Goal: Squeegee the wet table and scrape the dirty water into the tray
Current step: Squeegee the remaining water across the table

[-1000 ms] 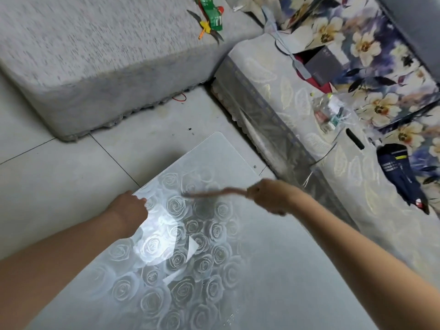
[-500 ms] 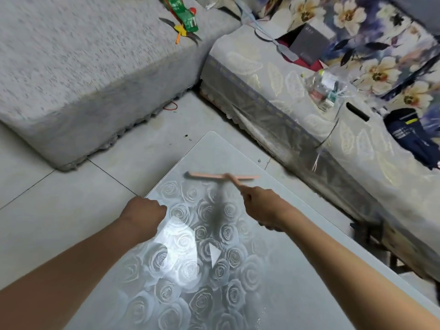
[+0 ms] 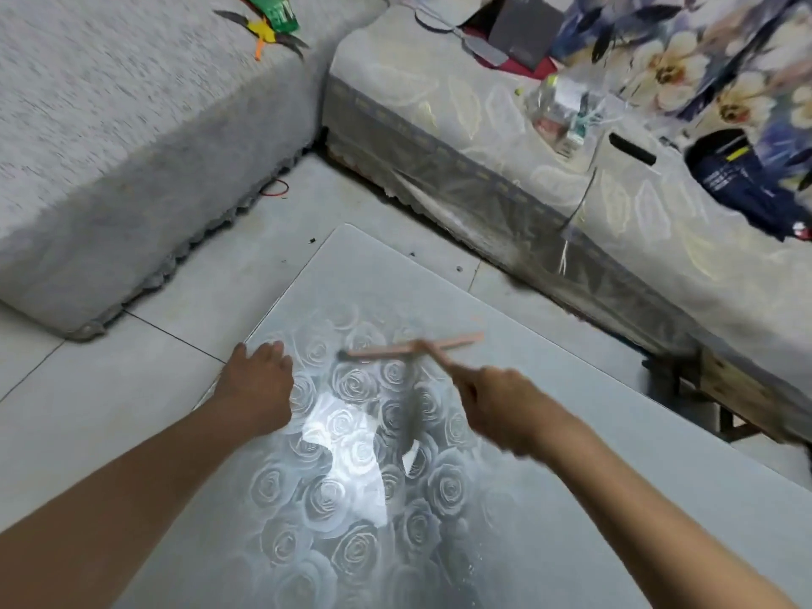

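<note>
Surface (image 3: 571, 432), rose-patterned. Left hand (image 3: 259, 384) is resting at its left edge, fingers loosely extended; right hand (image 3: 501, 410) is gripping the squeegee (image 3: 413, 347) by its handle. Blade has swung crosswise since a second ago — a pull stroke is probably starting. Long axis is running left-right over the far half, handle pointing back toward the person.

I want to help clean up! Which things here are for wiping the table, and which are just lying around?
For the job: pink squeegee, in the right hand; rose-patterned table, with the left hand on it. No tray shows.
Just lying about: green item; clear bag; grey box; dark blue cloth; red band on the floor.
</note>
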